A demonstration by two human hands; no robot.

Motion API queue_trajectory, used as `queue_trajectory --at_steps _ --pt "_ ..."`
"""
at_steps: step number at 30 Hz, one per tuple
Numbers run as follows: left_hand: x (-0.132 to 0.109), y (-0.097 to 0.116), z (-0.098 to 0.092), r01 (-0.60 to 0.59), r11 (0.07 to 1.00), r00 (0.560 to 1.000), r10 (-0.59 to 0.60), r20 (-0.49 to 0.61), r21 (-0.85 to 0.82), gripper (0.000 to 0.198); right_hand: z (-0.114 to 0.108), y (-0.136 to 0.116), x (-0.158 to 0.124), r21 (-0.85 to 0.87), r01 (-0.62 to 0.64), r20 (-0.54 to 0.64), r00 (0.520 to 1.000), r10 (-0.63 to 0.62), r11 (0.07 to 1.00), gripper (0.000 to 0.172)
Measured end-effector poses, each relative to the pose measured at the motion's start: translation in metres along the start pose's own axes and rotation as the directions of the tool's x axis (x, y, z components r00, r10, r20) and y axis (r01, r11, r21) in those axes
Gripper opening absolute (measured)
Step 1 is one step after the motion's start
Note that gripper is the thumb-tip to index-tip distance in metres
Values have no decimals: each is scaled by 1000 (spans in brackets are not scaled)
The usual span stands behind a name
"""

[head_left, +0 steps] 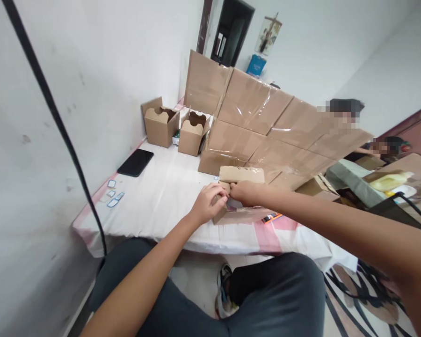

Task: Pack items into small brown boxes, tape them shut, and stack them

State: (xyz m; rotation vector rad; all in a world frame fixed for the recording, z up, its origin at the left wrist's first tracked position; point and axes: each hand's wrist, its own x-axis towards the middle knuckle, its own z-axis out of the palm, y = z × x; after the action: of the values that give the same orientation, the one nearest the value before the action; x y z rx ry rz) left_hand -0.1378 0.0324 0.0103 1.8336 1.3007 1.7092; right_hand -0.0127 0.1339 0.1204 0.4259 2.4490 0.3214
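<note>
Indoors, pale cloth (168, 187) meets wall (101, 79) — hands (207, 203) touch a box (245, 216).

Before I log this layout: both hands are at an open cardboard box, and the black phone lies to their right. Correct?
No: the head view shows the black phone to the left of the left hand and right hand, which are at the open cardboard box.

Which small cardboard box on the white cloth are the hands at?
The front box, nearest the knees: left hand and right hand are both at it. The wall-side box and its neighbour stand farther back, untouched.
</note>
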Motion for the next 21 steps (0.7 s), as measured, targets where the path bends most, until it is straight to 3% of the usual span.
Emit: queue_trajectory --at_steps 2,9,14,17,19,20,21 --pt "-1 1 -1 12 1000 1000 -12 -3 -3 21 1 7 -9 -20 25 57 998 -24 999 33" --pt "-1 1 1 11 999 1000 -10 9 -49 22 15 23 -34 325 119 -120 989 -84 938 42" --pt "-2 0 0 5 997 1000 -5 10 -77 24 22 17 -30 340 36 -46 999 -22 940 60" --pt "-4 -3 0 -43 990 998 48 29 -137 31 17 27 -49 462 46 -128 992 15 886 55" --pt "-7 -9 1 -78 978 996 85 27 -194 47 23 43 -71 605 34 -308 931 195 795 42" --pt "-8 -13 4 -85 970 996 91 16 -227 60 32 52 -81 675 22 -397 853 338 737 37" --pt "-9 -18 7 -87 961 996 90 0 -261 73 45 61 -90 740 20 -461 744 485 672 34"
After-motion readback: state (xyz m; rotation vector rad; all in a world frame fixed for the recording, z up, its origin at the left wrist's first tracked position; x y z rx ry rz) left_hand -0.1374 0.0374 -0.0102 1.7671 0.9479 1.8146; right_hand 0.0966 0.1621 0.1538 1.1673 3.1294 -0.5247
